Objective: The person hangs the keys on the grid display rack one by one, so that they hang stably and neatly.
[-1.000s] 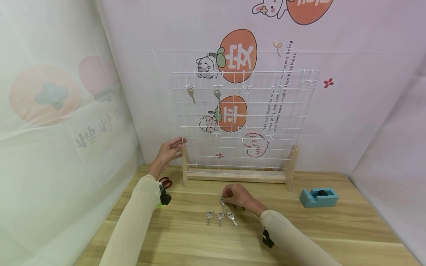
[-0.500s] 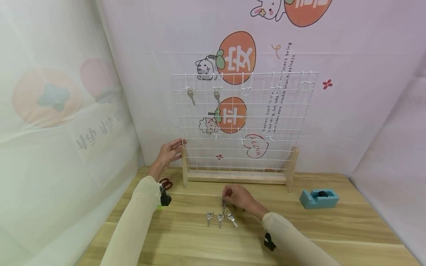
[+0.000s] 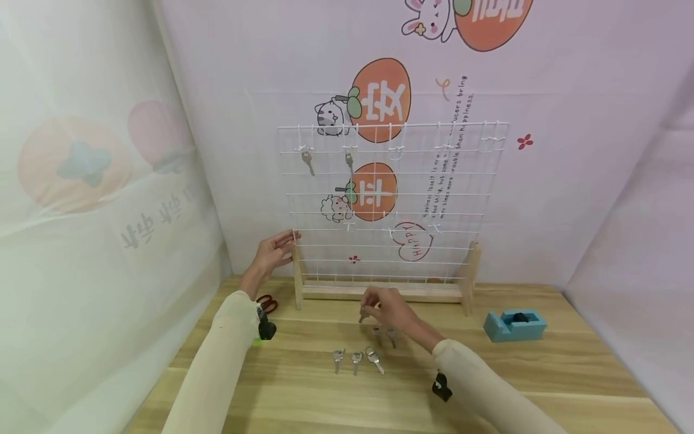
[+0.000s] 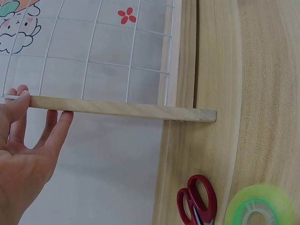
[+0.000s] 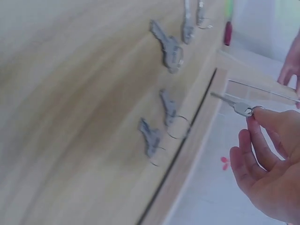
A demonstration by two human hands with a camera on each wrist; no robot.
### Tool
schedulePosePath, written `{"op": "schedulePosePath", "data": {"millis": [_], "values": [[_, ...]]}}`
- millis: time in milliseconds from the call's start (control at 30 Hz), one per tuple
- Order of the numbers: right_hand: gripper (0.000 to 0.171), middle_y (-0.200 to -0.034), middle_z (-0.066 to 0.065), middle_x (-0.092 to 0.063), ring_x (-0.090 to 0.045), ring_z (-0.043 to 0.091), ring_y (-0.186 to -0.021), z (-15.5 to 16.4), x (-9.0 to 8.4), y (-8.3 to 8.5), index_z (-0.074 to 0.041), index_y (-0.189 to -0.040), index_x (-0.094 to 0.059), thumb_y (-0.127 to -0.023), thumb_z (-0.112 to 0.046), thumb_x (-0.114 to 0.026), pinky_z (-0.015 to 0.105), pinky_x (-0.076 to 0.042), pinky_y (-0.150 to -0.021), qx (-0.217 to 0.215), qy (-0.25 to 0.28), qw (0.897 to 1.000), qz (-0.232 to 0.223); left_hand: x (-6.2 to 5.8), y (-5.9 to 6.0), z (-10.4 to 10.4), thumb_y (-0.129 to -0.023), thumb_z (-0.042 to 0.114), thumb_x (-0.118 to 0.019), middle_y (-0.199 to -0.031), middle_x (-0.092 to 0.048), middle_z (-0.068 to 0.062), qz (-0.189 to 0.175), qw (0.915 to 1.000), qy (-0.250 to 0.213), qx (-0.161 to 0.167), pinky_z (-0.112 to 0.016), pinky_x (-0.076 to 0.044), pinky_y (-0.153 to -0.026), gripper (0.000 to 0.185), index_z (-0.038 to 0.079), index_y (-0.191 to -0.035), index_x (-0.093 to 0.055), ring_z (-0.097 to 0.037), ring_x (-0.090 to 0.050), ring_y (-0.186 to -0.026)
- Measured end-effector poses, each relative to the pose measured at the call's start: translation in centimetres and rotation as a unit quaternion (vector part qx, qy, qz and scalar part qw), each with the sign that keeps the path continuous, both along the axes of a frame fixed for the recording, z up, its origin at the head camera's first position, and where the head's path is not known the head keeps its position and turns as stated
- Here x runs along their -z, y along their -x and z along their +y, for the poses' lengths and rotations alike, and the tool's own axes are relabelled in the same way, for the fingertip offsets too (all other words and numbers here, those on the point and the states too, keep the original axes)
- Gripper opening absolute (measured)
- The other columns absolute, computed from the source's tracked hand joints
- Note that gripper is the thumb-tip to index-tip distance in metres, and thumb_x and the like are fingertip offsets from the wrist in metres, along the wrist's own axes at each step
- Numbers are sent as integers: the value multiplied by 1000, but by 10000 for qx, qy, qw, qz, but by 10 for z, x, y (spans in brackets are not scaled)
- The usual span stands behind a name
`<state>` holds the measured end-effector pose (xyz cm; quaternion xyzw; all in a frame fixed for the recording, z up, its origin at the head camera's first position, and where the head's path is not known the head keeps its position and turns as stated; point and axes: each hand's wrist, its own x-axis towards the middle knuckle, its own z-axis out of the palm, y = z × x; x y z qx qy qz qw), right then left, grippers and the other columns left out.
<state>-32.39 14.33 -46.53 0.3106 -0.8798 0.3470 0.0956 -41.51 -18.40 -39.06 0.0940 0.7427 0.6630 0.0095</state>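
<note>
A white wire grid rack with a wooden base (image 3: 379,292) stands at the back of the table. My left hand (image 3: 269,254) grips its left edge, the thumb and fingers on either side of the wooden post (image 4: 122,108). Just above the table, in front of the base, my right hand (image 3: 391,308) pinches a silver key (image 5: 243,108) near its ring. Two keys hang from hooks on the grid's upper row, one at far left (image 3: 307,161) and another key (image 3: 349,160) beside it. Several more keys (image 3: 356,359) lie on the wood below the right hand.
Red-handled scissors (image 4: 201,199) and a green tape roll (image 4: 262,206) lie left of the rack. To the right sits a teal tape dispenser (image 3: 514,325). Printed fabric walls (image 3: 238,150) enclose the table's back and sides.
My right hand has lifted the key off the table and moved it slightly toward the rack. Two keys under that hand now show more plainly. The left hand keeps its hold.
</note>
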Motion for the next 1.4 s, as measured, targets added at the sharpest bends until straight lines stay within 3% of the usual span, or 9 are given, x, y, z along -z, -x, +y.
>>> {"op": "schedulePosePath", "data": {"millis": [233, 500, 867, 1100, 1400], "values": [[5, -88, 6, -75, -71, 17, -79, 8, -28, 0, -3, -97, -72, -95, 0, -75, 24, -61, -70, -135, 12, 9995, 271, -1, -1, -1, -109, 9, -54, -156, -51, -11, -24, 10000, -29, 13, -54, -46, -113, 47, 10, -156, -49, -30, -44, -147], [10, -91, 6, -77, -73, 19, -82, 18, -66, -4, -3, -106, -74, -97, -4, -74, 26, -61, -75, -77, 115, 9999, 98, 1, -2, -1, -110, 10, -54, -157, -50, -12, -6, 10000, -25, 58, -56, -45, -113, 47, 9, -156, -48, -32, -43, -147], [14, -91, 6, -78, -74, 21, -81, 35, -120, -4, -5, -108, -79, -95, -2, -75, 36, -65, -74, -95, 128, 9975, 683, -3, -9, -1, -110, 10, -54, -157, -50, -12, 1, 10000, -69, 41, -55, -45, -113, 47, 8, -157, -47, -32, -44, -147], [14, -93, 5, -79, -75, 21, -82, 43, -157, -7, -4, -109, -79, -95, -2, -75, 29, -64, -73, 180, 213, 9958, 876, -2, -10, 1, -110, 9, -54, -157, -49, -13, -14, 10000, -94, 25, -56, -44, -114, 47, 8, -156, -48, -32, -43, -147], [17, -100, 9, -79, -76, 25, -89, 50, -205, -4, -6, -113, -78, -97, -7, -75, 32, -64, -81, 683, 246, 9939, 836, 0, -8, 1, -110, 9, -53, -156, -50, -13, 23, 10000, -53, -30, -55, -46, -112, 46, 8, -156, -48, -32, -43, -147]]}}
